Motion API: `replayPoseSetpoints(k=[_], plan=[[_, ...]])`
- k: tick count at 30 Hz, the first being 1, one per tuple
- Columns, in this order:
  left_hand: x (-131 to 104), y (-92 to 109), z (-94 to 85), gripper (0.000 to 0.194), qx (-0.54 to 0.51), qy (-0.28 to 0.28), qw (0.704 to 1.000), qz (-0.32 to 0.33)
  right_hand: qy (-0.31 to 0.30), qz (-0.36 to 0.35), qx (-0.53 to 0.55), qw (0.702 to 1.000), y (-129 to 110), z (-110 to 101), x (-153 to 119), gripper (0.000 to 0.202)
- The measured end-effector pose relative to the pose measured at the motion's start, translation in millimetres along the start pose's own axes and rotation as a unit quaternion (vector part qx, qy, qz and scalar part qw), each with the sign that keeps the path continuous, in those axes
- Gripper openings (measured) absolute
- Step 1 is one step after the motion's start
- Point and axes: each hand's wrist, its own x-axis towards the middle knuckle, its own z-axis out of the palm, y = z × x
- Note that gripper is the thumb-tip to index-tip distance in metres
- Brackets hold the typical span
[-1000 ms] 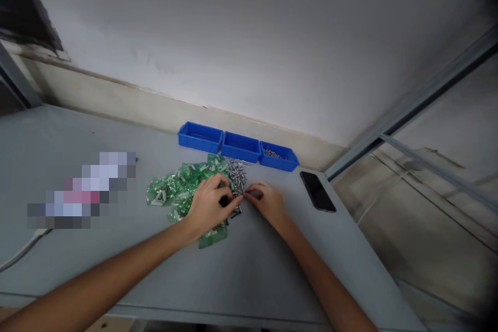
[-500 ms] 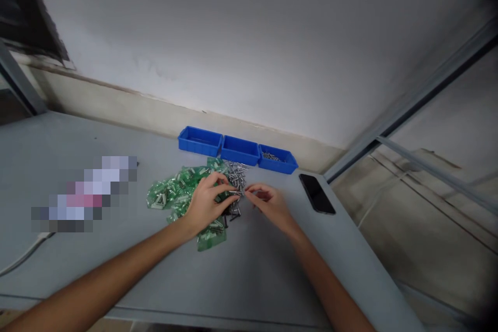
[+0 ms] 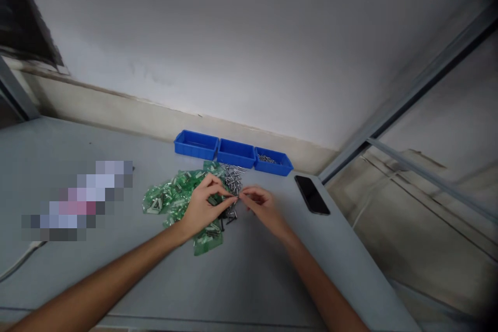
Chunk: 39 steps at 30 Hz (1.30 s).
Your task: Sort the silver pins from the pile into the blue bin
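Note:
Over a heap of loose metal screws (image 3: 232,180), my left hand (image 3: 208,202) and my right hand (image 3: 262,205) meet fingertip to fingertip. The thumb and index finger of each are pinched together. Whatever lies between the fingertips is too small to make out. Beneath and left of my left hand spread several green clear plastic bags (image 3: 177,192) with small pale and metal parts inside. Some darker screws (image 3: 229,218) lie just below the fingertips. Part of the heap is hidden behind my left fingers.
Three blue bins stand in a row behind the heap: a left bin (image 3: 194,152), a middle bin (image 3: 235,157) and a right bin (image 3: 274,168) holding small metal pieces. A black phone (image 3: 312,195) lies at right. A blurred-out object with a white cable (image 3: 19,262) is at left.
My two hands have come together, so the fingertips that were slightly apart now meet. The whole view has shifted a little.

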Motion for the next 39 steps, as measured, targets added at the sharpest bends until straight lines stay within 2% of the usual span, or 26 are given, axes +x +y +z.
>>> replayPoseSetpoints(k=[3,6,10,15,18,21,24,26,29,33,36,39], plan=[[-3,-4,2.6,0.012,0.005,-0.037,0.999,0.017,0.02,0.032,0.006,0.999,0,-2,2,0.026],[0,-4,-0.2,0.017,0.025,-0.02,0.999,0.0,0.052,0.048,0.007,0.997,4,-10,8,0.031],[7,1,-8.9,0.011,0.015,0.032,0.999,-0.004,0.139,0.033,0.003,0.99,16,-39,28,0.035],[8,0,-10.2,0.013,0.009,0.024,0.999,0.019,0.231,0.047,0.001,0.972,29,-80,65,0.041],[4,-3,-6.9,0.017,0.007,0.018,1.0,0.015,0.23,0.026,-0.001,0.973,31,-91,82,0.046],[2,-5,-4.5,0.014,0.007,0.019,0.999,0.025,0.157,0.024,-0.042,0.986,32,-84,81,0.047],[1,-5,-4.2,0.009,0.019,0.031,0.999,0.034,0.043,0.024,-0.117,0.992,36,-62,59,0.043],[2,-4,-4.9,0.013,0.031,0.031,0.999,0.03,0.003,0.017,-0.185,0.983,37,-45,41,0.037],[2,-4,-5.7,0.022,0.049,0.021,0.998,0.023,-0.005,-0.043,-0.262,0.964,38,-24,21,0.029],[-1,-3,-4.2,0.035,0.068,-0.017,0.997,0.041,0.005,-0.091,-0.294,0.952,42,-6,15,0.021],[-3,-3,-2.3,0.029,0.081,-0.035,0.995,0.049,0.022,-0.089,-0.315,0.945,43,-1,15,0.015],[-4,-5,-0.9,0.023,0.079,-0.022,0.996,0.042,0.024,-0.091,-0.33,0.939,38,-5,14,0.012]])
